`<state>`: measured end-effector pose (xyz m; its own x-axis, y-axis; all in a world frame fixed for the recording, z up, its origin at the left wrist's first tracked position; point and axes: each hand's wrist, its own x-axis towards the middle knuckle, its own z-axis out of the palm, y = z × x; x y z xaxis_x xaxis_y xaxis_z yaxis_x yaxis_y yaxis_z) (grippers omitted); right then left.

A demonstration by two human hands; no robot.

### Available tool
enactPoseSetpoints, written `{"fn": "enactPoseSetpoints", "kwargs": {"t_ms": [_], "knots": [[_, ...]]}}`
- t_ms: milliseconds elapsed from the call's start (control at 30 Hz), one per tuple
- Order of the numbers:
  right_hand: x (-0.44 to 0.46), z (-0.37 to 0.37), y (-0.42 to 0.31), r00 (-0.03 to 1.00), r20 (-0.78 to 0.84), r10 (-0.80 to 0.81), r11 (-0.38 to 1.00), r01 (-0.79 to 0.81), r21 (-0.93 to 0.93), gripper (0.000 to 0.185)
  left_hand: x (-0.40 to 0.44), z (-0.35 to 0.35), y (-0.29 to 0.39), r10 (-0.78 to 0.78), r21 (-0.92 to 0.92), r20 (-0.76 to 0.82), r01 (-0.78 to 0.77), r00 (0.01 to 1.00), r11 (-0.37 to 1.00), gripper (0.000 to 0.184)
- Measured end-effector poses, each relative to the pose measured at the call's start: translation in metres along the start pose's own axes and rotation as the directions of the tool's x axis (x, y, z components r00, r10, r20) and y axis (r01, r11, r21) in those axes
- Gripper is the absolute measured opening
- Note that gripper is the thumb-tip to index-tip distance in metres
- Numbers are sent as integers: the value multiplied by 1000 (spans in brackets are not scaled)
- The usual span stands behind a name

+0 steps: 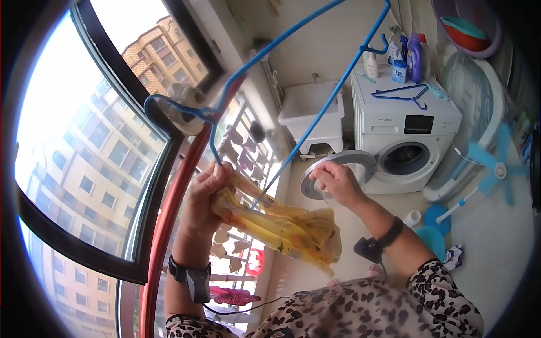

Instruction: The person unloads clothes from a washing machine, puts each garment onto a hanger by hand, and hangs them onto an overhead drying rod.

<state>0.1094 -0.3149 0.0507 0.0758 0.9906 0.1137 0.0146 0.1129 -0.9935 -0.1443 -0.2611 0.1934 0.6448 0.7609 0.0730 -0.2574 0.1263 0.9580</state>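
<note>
My left hand (207, 188) is closed on a yellow patterned garment (282, 228), pinching it together with the lower part of a blue clothes hanger (315, 127). The thin cloth hangs out to the right from my fingers. The hanger is large and close to the camera, with one arm running down behind or into the cloth; which one I cannot tell. My right hand (340, 183) is raised to the right of the garment, apart from it, fingers curled together with nothing visible in them. Behind it is the open round door (366, 163) of the washing machine.
A white washing machine (369, 121) carries bottles (415, 59) and another blue hanger (401, 93). Beside it stands a white sink (310, 104). A blue fan (499, 169) is at the right. To the left are an open window (84, 242), a red rail (169, 225) and hanging laundry (234, 296).
</note>
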Motion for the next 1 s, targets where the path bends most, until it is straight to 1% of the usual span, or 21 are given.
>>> {"fn": "enactPoseSetpoints", "kwargs": {"t_ms": [67,167,200,233,300,367,400,433,467,500,533,600,633,667,700,733,767,833,867,967,1000], "knots": [[5,-7,5,998,-5,-64,981,64,184,21,3,-2,2,-8,-59,19,9,1000,998,23],[-5,25,1,960,96,-264,959,250,137,23,9,0,-9,20,-175,60,-9,998,984,23],[-10,32,-8,964,172,-204,974,182,133,26,12,1,-14,42,-201,65,-28,997,979,24],[-10,38,-11,946,210,-247,964,217,156,28,13,9,-13,33,-227,99,-10,995,974,24],[-8,46,0,924,293,-246,955,180,235,27,17,19,-16,36,-293,154,11,987,956,23],[-11,46,-12,962,188,-198,974,171,150,24,20,20,-20,64,-371,190,11,980,929,22],[-11,46,-16,975,135,-178,981,164,107,22,21,16,-20,65,-409,245,43,967,911,22],[-4,41,-12,968,7,-252,965,252,-77,17,21,10,-21,66,-445,297,77,953,892,21],[6,34,-2,901,-53,-430,866,395,-305,17,20,9,-22,85,-467,285,61,955,882,20],[13,29,5,798,-66,-599,702,483,-523,18,18,9,-23,105,-488,273,44,956,871,20],[11,33,7,811,-5,-585,711,510,-484,20,16,15,-23,142,-489,203,-26,969,872,18],[3,45,9,821,113,-559,731,553,-400,25,19,20,-21,169,-496,135,-81,976,865,18],[2,43,9,878,47,-476,844,472,-255,25,20,23,-20,181,-496,100,-109,978,861,18],[1,40,7,926,-2,-378,921,376,-97,25,22,27,-14,155,-473,102,-90,983,877,19],[0,37,6,963,-31,-269,960,270,68,25,25,26,-9,130,-449,102,-71,986,890,19],[-2,35,3,970,26,-242,968,240,69,26,28,13,-5,113,-388,295,11,949,921,19],[-3,39,5,943,33,-332,943,332,-28,25,27,10,-5,104,-357,229,-16,968,934,21],[-10,47,12,865,68,-497,840,499,-213,24,28,9,-5,87,-283,97,-56,991,958,24],[-12,46,15,846,68,-529,762,509,-401,16,27,21,0,91,-171,72,-77,993,982,25],[-8,32,19,790,-78,-609,671,460,-581,8,32,21,-3,103,-76,24,-101,994,992,24],[-2,28,24,767,-178,-616,693,422,-585,8,32,20,-3,104,-50,-9,-105,994,993,24]]}}
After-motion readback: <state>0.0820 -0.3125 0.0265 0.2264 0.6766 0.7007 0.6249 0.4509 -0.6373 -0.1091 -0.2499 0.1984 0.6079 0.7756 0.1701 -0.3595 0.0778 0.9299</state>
